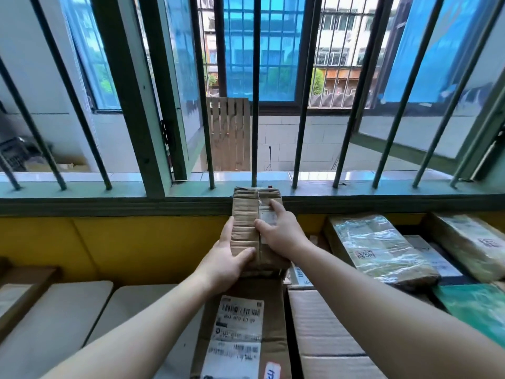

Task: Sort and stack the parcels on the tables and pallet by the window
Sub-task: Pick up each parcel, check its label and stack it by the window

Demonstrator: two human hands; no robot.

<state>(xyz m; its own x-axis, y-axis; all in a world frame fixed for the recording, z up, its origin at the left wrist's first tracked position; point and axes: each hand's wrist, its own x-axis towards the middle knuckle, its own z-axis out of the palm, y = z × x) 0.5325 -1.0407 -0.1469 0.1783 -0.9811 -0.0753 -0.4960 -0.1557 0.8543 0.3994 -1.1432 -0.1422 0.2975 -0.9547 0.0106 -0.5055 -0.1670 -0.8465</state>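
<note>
While both hands steady it, small cardboard parcel [250, 228] stands at far edge of stack, leaning on window sill [109, 187]. Left hand [228, 259] grasps near corner; right hand [278, 232] presses flat on top, likely squaring it above labelled box [240, 332].

- both forearms are bare from the bottom edge of the view up to the wrists; no sleeve shows.
- left hand [228, 259] is bare: no glove, ring or watch.
- right hand [278, 229] is bare too, with short nails on its fingers [274, 205].
</note>
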